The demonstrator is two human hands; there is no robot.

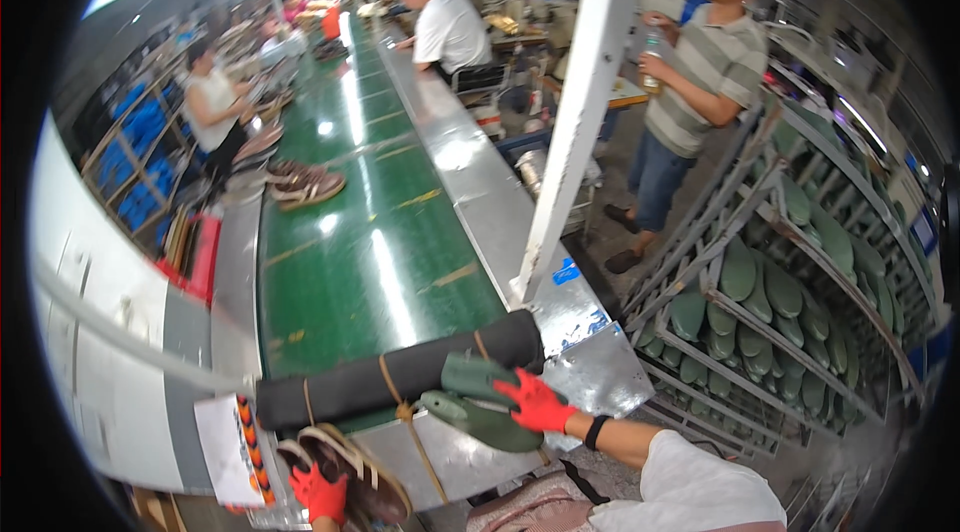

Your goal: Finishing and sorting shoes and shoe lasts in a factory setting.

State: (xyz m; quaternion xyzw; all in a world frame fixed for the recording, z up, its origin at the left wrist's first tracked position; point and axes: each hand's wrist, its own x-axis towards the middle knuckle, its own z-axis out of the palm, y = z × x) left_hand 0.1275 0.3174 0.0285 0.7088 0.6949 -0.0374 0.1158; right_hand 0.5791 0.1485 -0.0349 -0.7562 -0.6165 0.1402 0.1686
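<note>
Slanting gently down to the right, two dark-green, smooth, shoe-shaped forms (pixel 470 419) lie one beyond the other, their long axes running mostly across the view, with their free ends pointing left and their right ends beneath the person's right hand (pixel 535 404). They overlap the black padded roller (pixel 340 394) and the silver metal worktop (pixel 450 472) in front of it; whether they rest there or are held just above cannot be told. Farther left, a pair of brown shoes with pale trim (pixel 365 477) runs from upper left to lower right, close to the near side of the roller; which ends are the toes is unclear. Bare metal shows between the shoes and the green forms, crossed by a tan cord (pixel 425 452). Beyond the roller, a wide stretch of green conveyor belt (pixel 330 292) is open, up to more brown shoes (pixel 308 190) by its left edge, while a white post (pixel 575 122) rises at its right side. In a red glove, the right hand spreads its fingers over the forms, touching them; how firmly it grips cannot be told. The left hand (pixel 320 494), likewise red-gloved, has its fingers parted against the brown pair's left side, its hold equally unclear.
</note>
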